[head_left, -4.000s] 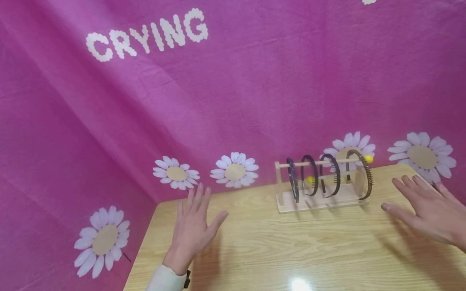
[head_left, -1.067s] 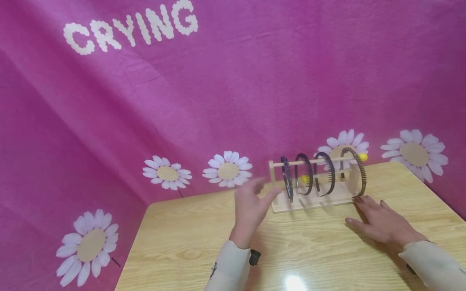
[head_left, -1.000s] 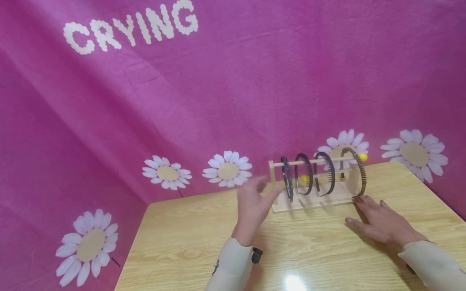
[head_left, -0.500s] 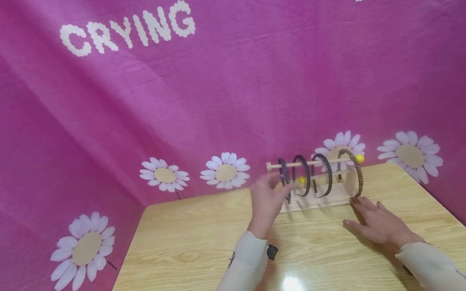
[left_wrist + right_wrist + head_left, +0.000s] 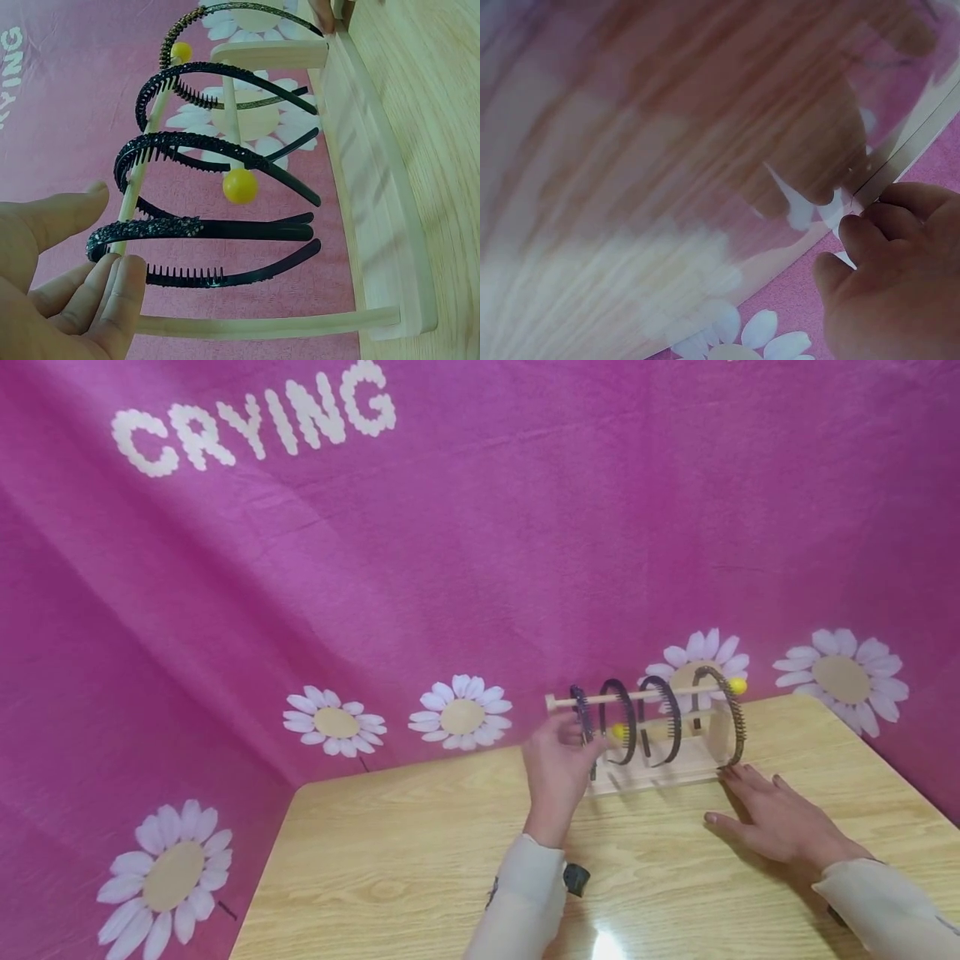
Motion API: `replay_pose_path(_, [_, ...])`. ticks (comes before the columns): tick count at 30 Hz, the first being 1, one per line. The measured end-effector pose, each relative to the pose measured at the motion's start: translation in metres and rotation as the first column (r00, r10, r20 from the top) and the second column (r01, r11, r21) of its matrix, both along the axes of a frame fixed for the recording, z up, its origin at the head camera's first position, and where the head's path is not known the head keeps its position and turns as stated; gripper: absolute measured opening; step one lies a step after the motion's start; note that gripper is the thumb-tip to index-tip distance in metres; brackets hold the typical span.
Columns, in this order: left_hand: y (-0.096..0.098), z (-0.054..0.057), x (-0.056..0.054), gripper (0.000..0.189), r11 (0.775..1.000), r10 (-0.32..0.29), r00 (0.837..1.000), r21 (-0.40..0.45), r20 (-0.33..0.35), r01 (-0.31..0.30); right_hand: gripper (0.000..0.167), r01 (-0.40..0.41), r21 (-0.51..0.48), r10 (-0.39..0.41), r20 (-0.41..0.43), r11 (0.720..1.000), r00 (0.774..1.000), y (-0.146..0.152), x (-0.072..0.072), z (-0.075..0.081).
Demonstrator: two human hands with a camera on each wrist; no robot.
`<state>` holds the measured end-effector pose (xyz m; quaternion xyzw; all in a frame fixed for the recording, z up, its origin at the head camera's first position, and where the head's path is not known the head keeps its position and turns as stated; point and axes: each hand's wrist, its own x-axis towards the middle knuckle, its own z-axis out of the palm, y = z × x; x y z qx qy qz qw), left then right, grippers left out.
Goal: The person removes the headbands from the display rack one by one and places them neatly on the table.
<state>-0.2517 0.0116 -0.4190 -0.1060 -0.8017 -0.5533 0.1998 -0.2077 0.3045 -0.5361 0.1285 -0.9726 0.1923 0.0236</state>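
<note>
A wooden headband rack [image 5: 660, 777] stands on the table, with several dark toothed headbands hanging over its top rod. My left hand [image 5: 553, 772] is at the rack's left end, by the leftmost headband [image 5: 255, 229], black with sparkly beading. In the left wrist view the fingertips reach the near side of that headband's top, while the thumb [image 5: 67, 214] stays apart on the other side. My right hand [image 5: 787, 818] lies with fingers extended on the table, fingertips right at the front right corner of the rack's base. A brown-gold headband [image 5: 738, 722] hangs above those fingertips.
Yellow balls [image 5: 738, 686] cap the rod ends of the rack. The light wood table [image 5: 420, 860] meets a pink cloth backdrop [image 5: 480, 568] printed with daisies and white letters.
My left hand has come right, from the table's left part to the leftmost headband. My right hand has come left from the table's right side to the rack's base.
</note>
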Motion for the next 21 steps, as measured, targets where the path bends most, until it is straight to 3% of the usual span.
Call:
replay_pose_path(8, [0.0017,-0.0029,0.0001,0.044,1.000,0.014,0.998,0.006,0.065,-0.015,0.084,-0.005,-0.004,0.005,0.003,1.000,1.000,-0.0020,0.0018,0.0032])
replay_pose_path(14, [0.0020,-0.0047,-0.0008,0.042,1.000,0.010,0.999,0.004,0.038,-0.010,0.083,-0.004,-0.011,0.004,0.005,1.000,1.000,-0.0027,0.0031,0.0054])
replay_pose_path(21, [0.0025,-0.0068,-0.0022,0.025,1.000,0.000,1.000,0.005,-0.001,0.000,0.083,-0.002,-0.010,0.002,0.007,1.000,1.000,-0.0017,0.0024,0.0045])
